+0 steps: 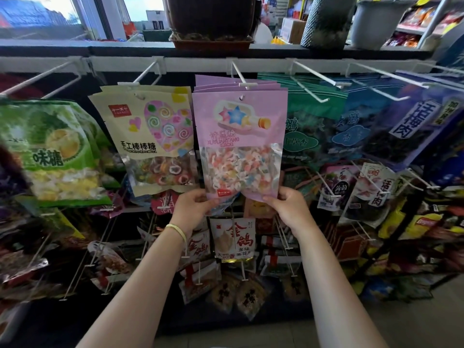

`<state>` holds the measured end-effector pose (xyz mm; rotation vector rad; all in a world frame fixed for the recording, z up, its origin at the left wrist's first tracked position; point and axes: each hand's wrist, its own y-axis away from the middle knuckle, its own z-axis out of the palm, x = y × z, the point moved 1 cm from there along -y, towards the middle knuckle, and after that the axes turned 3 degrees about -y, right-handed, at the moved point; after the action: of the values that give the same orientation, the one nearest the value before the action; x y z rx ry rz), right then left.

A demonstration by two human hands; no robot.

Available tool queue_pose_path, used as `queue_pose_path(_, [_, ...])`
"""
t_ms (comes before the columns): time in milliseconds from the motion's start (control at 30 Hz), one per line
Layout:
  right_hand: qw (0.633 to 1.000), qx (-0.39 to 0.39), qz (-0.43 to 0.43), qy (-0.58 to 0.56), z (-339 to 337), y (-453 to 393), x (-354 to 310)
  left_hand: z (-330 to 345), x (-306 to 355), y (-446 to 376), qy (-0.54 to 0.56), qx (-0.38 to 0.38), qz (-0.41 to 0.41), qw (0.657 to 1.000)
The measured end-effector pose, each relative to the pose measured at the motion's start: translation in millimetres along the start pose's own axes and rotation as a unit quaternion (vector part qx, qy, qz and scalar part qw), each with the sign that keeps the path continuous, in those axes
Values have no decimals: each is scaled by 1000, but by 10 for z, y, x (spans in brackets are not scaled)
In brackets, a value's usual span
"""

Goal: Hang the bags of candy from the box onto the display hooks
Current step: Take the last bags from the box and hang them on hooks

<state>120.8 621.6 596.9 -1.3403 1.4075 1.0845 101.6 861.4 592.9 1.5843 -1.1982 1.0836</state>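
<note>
Both hands pinching bottom corners, left hand (192, 203), right hand (288, 204), pink candy bag (241, 144) on hook (238, 74)

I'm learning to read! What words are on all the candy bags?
Purple bag: "许愿糖", "XUYUANTANG".
Cream bag: "手工棒棒糖", "SHOUGONGBANGBANGTANG".
Green bag: "味糖"; the rest is blurred.
Dark blue bag: "话梅肉".
Small white bag lower down: "金鸽", "多味".
Small pink bag: "话梅肉", partly hidden.
Teal bags: only partly readable.
Red logos and the lower packets: too small or blurred.
</note>
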Motion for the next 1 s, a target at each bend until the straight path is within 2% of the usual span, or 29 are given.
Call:
queue_pose_path(200, [993,14,-35,112,-6,-74,-28,-71,52,-68,-33,32,-13,999])
queue_pose_path(300, [990,11,-37,133,-5,-76,-74,-68,89,-79,-75,50,-5,996])
queue_pose_path(400, [989,-10,-17,149,-28,-67,-137,-103,162,-56,-191,76,34,978])
queue_pose_path(500, [978,-42,-25,202,-101,-18,-284,-179,294,86,-371,121,61,919])
queue_pose_path(567, [978,-40,-46,198,-135,16,-428,-193,410,198,-434,194,122,871])
queue_pose_path(633, [986,-15,-93,134,-100,51,-606,-112,570,278,-412,268,271,827])
queue_pose_path(667, [988,-1,-123,95,-53,57,-683,-38,642,281,-404,292,354,791])
queue_pose_path(733, [986,29,-161,39,51,35,-776,124,732,200,-426,268,451,738])
queue_pose_path(867, [986,73,-140,-56,73,-144,-767,280,723,-18,-497,204,466,703])
queue_pose_path(1000, [985,93,-116,-90,12,-213,-715,260,658,-107,-520,204,467,685])
